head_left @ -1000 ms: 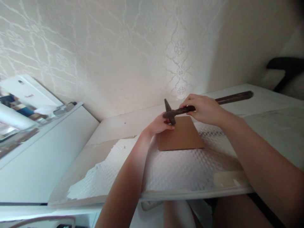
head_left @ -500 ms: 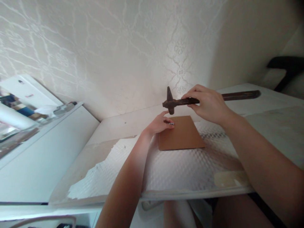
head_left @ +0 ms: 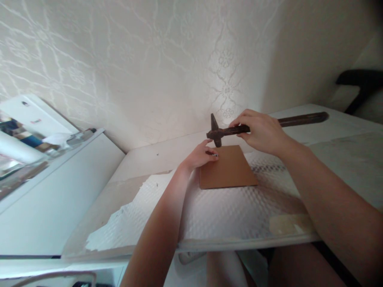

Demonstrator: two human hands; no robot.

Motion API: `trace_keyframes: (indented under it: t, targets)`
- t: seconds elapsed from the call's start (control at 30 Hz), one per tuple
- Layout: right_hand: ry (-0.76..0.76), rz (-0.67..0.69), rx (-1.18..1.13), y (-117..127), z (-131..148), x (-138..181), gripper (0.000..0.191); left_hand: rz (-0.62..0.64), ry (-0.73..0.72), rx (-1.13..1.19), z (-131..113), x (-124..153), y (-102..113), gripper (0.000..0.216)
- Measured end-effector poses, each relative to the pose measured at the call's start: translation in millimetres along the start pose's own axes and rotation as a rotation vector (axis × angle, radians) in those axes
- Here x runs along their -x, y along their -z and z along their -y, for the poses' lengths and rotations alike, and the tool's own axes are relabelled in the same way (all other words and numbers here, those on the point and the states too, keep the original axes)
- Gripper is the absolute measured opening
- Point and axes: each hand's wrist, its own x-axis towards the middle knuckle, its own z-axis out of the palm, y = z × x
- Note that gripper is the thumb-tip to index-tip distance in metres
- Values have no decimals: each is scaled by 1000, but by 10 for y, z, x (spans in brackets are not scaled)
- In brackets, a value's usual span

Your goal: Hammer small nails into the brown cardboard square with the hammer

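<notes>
My right hand is wrapped round the handle of a dark brown hammer, gripping it partway along. The hammer lies nearly level, its head just above the far left part of a flat brown board. On the board's left side rests my left hand, thumb and fingers pinched together. A tiny pale glint shows at those fingertips, too small to name. The hammer head hangs close over the left hand's forefinger; whether they touch I cannot tell. Under the board lies a white quilted-patterned sheet.
The white table runs back to a patterned wall. At the left stands a white cabinet with a white box and clutter on top. A black curved object is at the far right. The table's front edge crosses near my legs.
The hammer head has dropped slightly toward the board, and my right hand has tipped a little with it. My left hand and the board have stayed almost in place.
</notes>
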Motion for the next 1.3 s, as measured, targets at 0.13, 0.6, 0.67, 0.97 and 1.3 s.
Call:
trace_keyframes:
  t: [0.13,0.6,0.67,0.97,1.3]
  targets:
    - [-18,-86,-43,-3,10,-4,25,-17,2,-27,29,-17,-2,70]
    - [0,-41,-71,-5,-8,-14,24,-29,0,-3,-22,11,-40,63]
    - [-2,-42,-59,-16,1,-11,25,-39,-1,-4,-29,11,-48,62]
    - [23,86,1,-84,-6,-7,25,-10,-19,20,-41,16,-4,58]
    - [57,118,-7,-118,-8,-16,25,18,-23,1,-71,41,34,55]
